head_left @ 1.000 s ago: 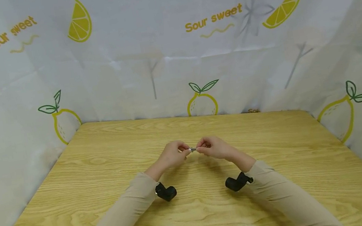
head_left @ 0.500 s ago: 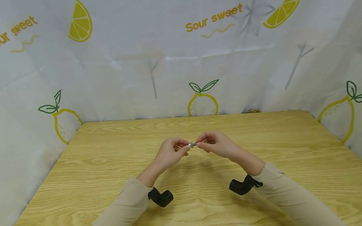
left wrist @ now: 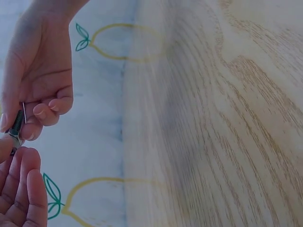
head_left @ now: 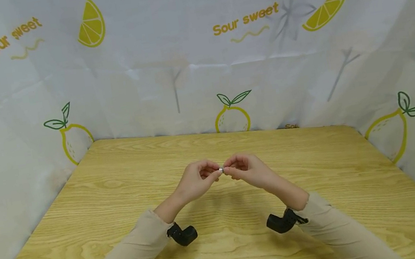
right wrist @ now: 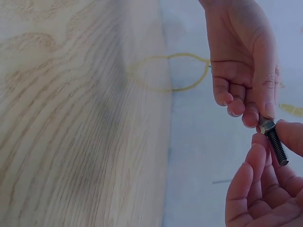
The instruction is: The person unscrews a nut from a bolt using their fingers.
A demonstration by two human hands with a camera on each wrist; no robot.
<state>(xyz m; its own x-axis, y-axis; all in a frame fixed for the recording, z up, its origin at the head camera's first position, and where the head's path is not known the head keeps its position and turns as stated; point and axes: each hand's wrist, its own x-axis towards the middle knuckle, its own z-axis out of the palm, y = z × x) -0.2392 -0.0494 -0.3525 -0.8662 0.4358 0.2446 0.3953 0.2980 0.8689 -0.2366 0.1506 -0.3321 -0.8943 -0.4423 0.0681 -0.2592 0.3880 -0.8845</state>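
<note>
Both hands meet over the middle of the table. Between their fingertips is a small metal bolt [right wrist: 277, 145] with a nut [right wrist: 267, 126] on its threads. My left hand [head_left: 195, 180] pinches the nut end between thumb and fingers; the bolt head is mostly hidden there. Thumb and forefinger of my right hand [head_left: 251, 171] lie on either side of the threaded end. In the left wrist view, the dark threads point up towards the right hand [left wrist: 42, 71], beside a thin shiny edge whose kind I cannot tell.
A light wooden table [head_left: 226, 252] lies beneath the hands. White cloth [head_left: 162, 42] with lemon prints hangs at the back and both sides. Black wrist mounts [head_left: 183, 235] sit at both sleeve cuffs.
The hands rose slightly, then came down a little. Their fingertips are now closer together, so less of the bolt shows between them. The wrists have spread outwards and nearer the viewer.
</note>
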